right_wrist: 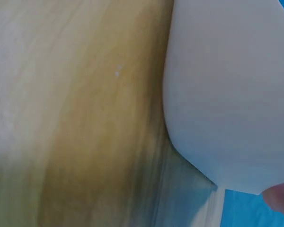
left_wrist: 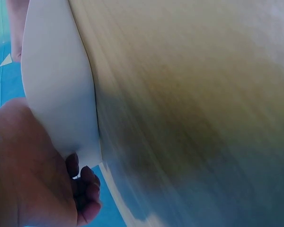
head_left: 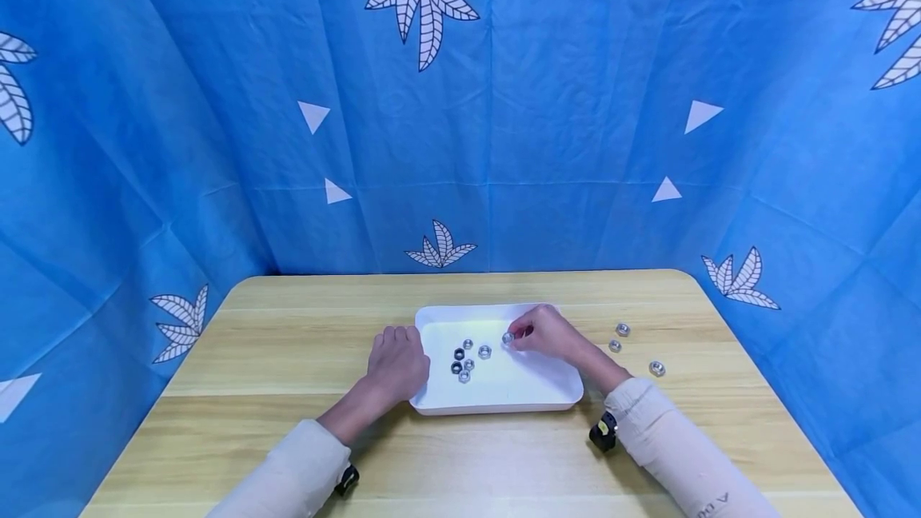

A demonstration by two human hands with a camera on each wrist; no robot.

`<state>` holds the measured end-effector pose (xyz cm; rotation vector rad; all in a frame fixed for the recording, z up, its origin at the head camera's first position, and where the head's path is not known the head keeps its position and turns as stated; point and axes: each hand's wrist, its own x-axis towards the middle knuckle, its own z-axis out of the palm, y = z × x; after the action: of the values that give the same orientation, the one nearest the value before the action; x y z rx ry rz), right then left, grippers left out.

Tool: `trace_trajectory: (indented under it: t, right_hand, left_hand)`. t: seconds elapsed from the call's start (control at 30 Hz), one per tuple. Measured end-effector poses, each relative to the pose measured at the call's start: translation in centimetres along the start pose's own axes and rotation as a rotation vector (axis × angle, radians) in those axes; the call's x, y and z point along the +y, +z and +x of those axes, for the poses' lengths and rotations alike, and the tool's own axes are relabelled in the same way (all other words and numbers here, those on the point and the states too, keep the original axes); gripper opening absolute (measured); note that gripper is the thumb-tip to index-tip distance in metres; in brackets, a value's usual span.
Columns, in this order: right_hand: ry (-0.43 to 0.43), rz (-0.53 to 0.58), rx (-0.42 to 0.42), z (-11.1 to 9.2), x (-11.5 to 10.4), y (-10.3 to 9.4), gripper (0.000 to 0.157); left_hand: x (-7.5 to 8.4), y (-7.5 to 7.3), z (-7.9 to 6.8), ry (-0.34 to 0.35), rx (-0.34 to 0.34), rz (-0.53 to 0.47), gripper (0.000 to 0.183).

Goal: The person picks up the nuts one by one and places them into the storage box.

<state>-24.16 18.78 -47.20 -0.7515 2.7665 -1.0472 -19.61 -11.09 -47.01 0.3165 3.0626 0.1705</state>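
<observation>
A white shallow tray [head_left: 496, 402] stands on the wooden table, its long side toward the person. My left hand [head_left: 399, 362] grips the tray's left edge with curled fingers; in the left wrist view this hand [left_wrist: 33, 175] lies against the tray's outer wall [left_wrist: 61, 80]. Above the right part of the tray, my right hand [head_left: 547, 332] pinches a silver hex nut [head_left: 508, 338] between thumb and fingertips. Several nuts lie loosely grouped in the tray's left half, among them a silver nut [head_left: 485, 352] and a black nut [head_left: 456, 368]. The right wrist view shows mostly the tray wall [right_wrist: 227, 94].
To the right of the tray, three silver nuts lie on the table: a far nut [head_left: 623, 329], a middle nut [head_left: 615, 346] and a near nut [head_left: 657, 368]. A blue curtain [head_left: 561, 142] with white leaf prints hangs behind the table [head_left: 288, 342].
</observation>
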Motion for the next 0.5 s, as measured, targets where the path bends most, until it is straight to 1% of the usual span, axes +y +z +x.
trace_trajectory:
  t: [0.07, 0.2, 0.4, 0.5]
  right_hand:
    - [-0.015, -0.034, -0.001, 0.00, -0.04, 0.17, 0.017]
    - [-0.010, -0.071, -0.012, 0.03, 0.04, 0.46, 0.018]
    - [-0.019, -0.091, -0.020, 0.05, 0.12, 0.61, 0.017]
    - [0.005, -0.083, -0.033, 0.11, -0.01, 0.59, 0.017]
  left_hand:
    - [0.00, 0.04, -0.01, -0.001, -0.001, -0.007, 0.031]
    - [-0.01, 0.07, -0.02, 0.002, -0.003, -0.007, 0.031]
    - [-0.04, 0.03, -0.03, 0.003, -0.002, 0.006, 0.031]
    - [-0.05, 0.02, -0.04, 0.002, -0.002, 0.006, 0.030]
